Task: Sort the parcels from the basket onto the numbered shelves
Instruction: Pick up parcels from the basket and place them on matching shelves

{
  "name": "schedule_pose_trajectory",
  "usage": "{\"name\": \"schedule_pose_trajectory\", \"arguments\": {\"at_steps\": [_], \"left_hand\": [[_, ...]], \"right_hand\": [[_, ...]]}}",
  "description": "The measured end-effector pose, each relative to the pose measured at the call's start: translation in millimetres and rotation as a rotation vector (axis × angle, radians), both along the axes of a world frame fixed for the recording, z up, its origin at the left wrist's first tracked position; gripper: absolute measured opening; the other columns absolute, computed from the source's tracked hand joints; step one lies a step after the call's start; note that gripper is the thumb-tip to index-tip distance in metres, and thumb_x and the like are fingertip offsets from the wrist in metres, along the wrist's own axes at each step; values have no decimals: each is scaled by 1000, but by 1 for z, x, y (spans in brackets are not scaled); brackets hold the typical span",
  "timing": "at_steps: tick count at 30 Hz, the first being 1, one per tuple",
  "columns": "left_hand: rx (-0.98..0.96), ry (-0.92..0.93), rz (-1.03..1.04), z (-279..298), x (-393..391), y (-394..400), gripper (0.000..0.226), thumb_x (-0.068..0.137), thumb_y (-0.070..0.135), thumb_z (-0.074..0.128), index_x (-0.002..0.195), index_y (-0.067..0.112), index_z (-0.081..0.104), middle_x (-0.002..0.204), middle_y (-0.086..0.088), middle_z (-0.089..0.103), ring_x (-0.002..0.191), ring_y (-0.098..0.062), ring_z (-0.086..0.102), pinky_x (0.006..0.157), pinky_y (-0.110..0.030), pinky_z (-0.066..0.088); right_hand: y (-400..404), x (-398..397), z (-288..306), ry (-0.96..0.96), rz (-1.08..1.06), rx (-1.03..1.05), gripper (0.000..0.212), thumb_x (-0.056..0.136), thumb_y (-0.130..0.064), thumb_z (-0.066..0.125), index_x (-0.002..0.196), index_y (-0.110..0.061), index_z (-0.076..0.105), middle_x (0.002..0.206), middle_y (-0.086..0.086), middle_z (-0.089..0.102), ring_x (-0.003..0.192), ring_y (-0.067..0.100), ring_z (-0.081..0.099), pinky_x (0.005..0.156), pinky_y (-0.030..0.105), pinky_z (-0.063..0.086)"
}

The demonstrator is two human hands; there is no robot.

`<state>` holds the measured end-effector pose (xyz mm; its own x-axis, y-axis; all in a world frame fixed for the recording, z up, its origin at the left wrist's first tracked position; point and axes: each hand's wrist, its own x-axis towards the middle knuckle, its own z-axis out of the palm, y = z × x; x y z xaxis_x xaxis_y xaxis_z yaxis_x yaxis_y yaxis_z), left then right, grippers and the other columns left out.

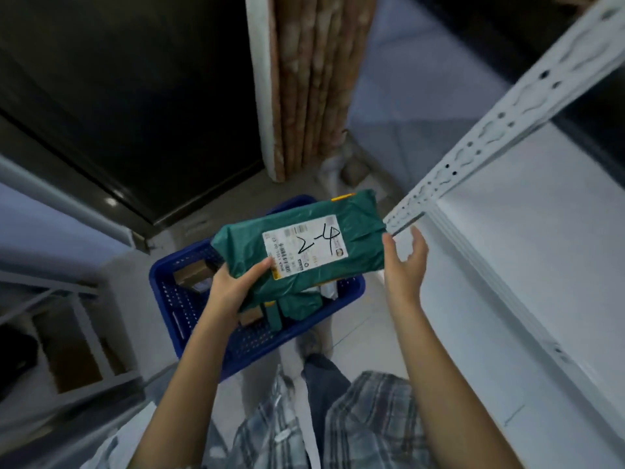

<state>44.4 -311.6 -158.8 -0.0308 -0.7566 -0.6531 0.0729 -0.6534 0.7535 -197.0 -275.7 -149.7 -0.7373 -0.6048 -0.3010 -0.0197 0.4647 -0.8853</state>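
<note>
Head view: your left hand (233, 286) pinches the lower left corner of a green poly-mailer parcel (301, 248), thumb curled over the top face beside the white shipping label (306, 245), the other fingers hidden underneath. You hold it flat and label-up, lifted clear above the blue plastic basket (176, 299) on the floor, probably so the handwritten "2-4" can be read before you pick a shelf. Your right hand (404, 262) holds nothing: fingers straight and loosely spread, palm turned toward the parcel's right edge, just beside it or barely touching, too close to call. It looks ready to steady or take that end. In the basket, more parcels remain: a brown cardboard box (192, 272) near the left wall, another green mailer (297, 306) under the held one, and some white wrapping at the right, so the sort is only partly done. At your right, a white slotted shelf upright (500, 130) runs diagonally, with a pale shelf board (527, 265) below it; no shelf number shows here. Likely next: find the bay marked 2-4, which the blur and the angle keep hidden.
</note>
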Motion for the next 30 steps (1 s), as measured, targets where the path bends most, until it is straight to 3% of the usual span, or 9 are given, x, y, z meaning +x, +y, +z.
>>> {"name": "schedule_pose_trajectory", "arguments": {"at_steps": [3,6,8,11,14,17,21,25,30], "left_hand": [[-114,35,-123,33,2,1,28,82,26,70,107,18,60,106,-3,70,88,-14,69,71,-27,55],[-223,52,-208,71,-3,5,13,86,30,65,96,23,61,90,7,70,69,-3,70,55,-16,53],[-274,73,-256,97,-6,7,11,85,32,65,93,24,61,88,6,71,68,-4,70,55,-16,53],[-335,106,-348,133,-17,12,19,85,33,65,99,19,64,94,1,72,78,-11,72,63,-22,56],[-358,168,-463,165,-41,21,30,84,32,66,108,15,63,99,-4,73,86,-20,72,71,-30,57],[-374,235,-552,189,-78,36,25,84,28,67,105,15,63,95,-5,74,83,-20,72,76,-35,56],[-413,282,-710,215,-142,73,12,85,24,65,95,18,62,80,4,74,67,-9,71,61,-24,57],[-480,286,-941,236,-210,135,31,85,31,65,113,19,56,96,4,70,83,-10,68,60,-19,54],[-641,234,-1154,254,-282,239,11,86,35,64,91,28,57,82,12,64,74,-4,62,45,-8,46]], "right_hand": [[18,-8,37,-29,214,0,41,100,-29,42,139,-17,42,136,1,49,118,14,50,100,29,41],[46,-2,72,-183,272,-32,42,100,-40,36,136,-19,44,125,-4,56,105,9,58,85,21,48],[69,4,91,-231,250,-66,41,98,-46,36,132,-26,45,112,-11,59,94,1,60,72,13,48],[102,6,120,-261,131,-137,35,94,-46,47,126,-30,48,105,-15,63,89,0,63,62,16,51],[135,-3,147,-230,24,-235,37,90,-34,60,124,-26,48,111,-9,64,94,6,63,66,23,52],[175,-20,174,-156,-75,-305,39,85,-28,66,120,-24,49,109,-10,64,96,7,63,69,25,54],[245,-53,203,-59,-238,-383,35,84,-24,69,114,-25,52,104,-13,65,94,6,63,61,18,53],[332,-85,225,41,-422,-456,37,83,-20,70,116,-21,52,103,-12,65,91,3,63,61,12,53],[457,-113,231,131,-616,-488,44,79,-22,74,118,-19,54,112,-4,66,101,14,64,78,27,54]]}}
